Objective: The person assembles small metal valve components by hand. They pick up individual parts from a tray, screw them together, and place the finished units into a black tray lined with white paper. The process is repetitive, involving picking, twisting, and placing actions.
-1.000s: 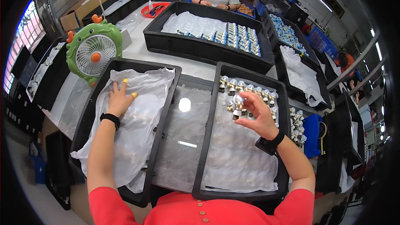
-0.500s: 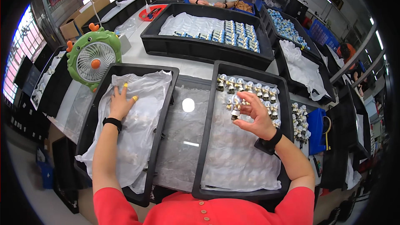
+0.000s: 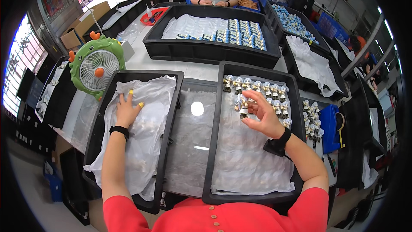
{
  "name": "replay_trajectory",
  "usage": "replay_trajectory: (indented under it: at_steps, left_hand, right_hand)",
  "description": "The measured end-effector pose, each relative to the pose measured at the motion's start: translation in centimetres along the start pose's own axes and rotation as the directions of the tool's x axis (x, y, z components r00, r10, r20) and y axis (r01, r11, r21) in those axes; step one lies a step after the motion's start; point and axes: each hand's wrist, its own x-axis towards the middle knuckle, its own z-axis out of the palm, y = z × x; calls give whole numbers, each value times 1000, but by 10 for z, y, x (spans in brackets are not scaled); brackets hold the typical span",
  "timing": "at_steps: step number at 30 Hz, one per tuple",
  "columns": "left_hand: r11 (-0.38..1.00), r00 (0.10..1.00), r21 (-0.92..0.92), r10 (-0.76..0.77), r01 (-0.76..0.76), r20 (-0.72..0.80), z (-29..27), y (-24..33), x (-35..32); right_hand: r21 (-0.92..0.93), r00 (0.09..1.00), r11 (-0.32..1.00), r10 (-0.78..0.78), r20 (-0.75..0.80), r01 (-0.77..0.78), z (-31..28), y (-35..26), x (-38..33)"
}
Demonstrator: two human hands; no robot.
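Our right hand is over the far half of the figurine tray, thumb and index finger apart and curved around one white-haired figurine. That figurine is inside the figurine tray, just nearer to us than the back row; we cannot tell whether the fingertips grip it or merely frame it. A white sheet covers the near part of the figurine tray.

Left of the figurine tray, past a plastic-covered strip of table, our left hand rests on the crumpled white liner of a second black tray. Its fingers are spread, gripping nothing we can see, and yellow cots cap two of them.

Very little changes over the last second: our view shifts slightly while both hands keep their places. We judge that the figurine is being steadied on the spot rather than carried. A larger black tray stands beyond the figurine tray.
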Motion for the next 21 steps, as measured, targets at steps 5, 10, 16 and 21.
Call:
replay_trajectory:
  at_steps: [5, 10, 16, 21]
  left_hand:
    - [1000, 1000, -15, -6, 6, 11, -7, 2, -3]
    - [999, 1000, -32, -10, 10, 19, -9, 6, -5]
    - [1000, 1000, -16, -4, 4, 4, -4, 3, -3]
    - [1000, 1000, -3, 1, -1, -23, 5, -7, 3]
  right_hand:
    - [129, 993, 988, 90, -73, -80, -4, 8, 2]
    - [87, 989, 995, 56, -140, -44, -13, 2, 6]
    - [107, 984, 994, 38, -174, -20, -25, 6, 7]
    - [48, 979, 997, -46, -200, 56, -26, 1, 11]
